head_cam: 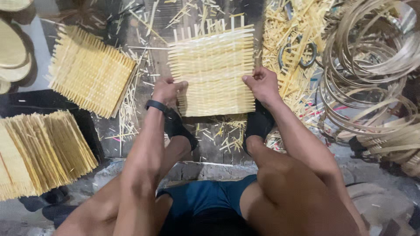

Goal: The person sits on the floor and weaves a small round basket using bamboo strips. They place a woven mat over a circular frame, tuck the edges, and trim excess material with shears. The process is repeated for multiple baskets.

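Hands press on a half-woven bamboo mat (212,72) that lies flat on the dark floor (144,91) just ahead of the person's feet. The left hand (168,91), a black band (156,105) at its wrist, sits on the mat's lower left edge with its fingers (179,85) curled and pinching the strip ends there. The right hand (262,84) grips the lower right edge, fingers bent in on the strip ends. Loose upright strips stick out past the mat's far edge. A finished mat (89,72) lies tilted to the left, well apart, and a stack of mats (41,150) sits nearer on the left. Cut slivers (297,39) are heaped to the right of the work, with scissors (297,54) lying among them, and coils of split hoops (372,74) are piled further right
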